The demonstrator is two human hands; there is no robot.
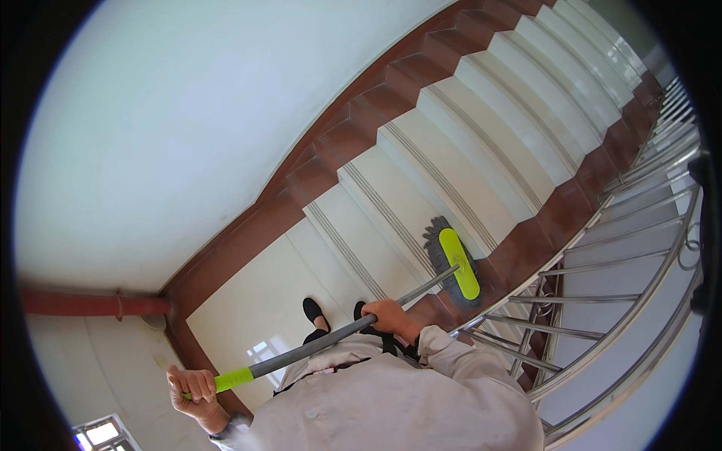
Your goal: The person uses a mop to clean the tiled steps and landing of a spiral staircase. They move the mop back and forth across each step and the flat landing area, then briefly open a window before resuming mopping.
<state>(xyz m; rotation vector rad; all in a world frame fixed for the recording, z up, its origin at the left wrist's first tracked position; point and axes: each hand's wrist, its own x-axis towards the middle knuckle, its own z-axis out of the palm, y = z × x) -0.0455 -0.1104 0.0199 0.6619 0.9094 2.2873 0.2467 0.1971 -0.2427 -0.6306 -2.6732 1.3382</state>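
Note:
A flat mop with a green head [459, 264] and grey fringe rests on a lower stair tread, beside the brown border at the railing side. Its grey pole [316, 345] runs diagonally across in front of my body. My left hand [194, 392] is closed around the green grip at the pole's upper end. Farther down the pole, my right hand [390, 317] grips the grey shaft near my waist. Both my feet, in black shoes [313, 311], are on the pale floor near the foot of the stairs.
Pale stairs [445, 146] with brown borders climb to the upper right. A curved metal railing [612, 338] runs along the right side. A white wall [169, 129] with brown skirting bounds the left, and a red pipe [84, 304] stands by the landing's corner.

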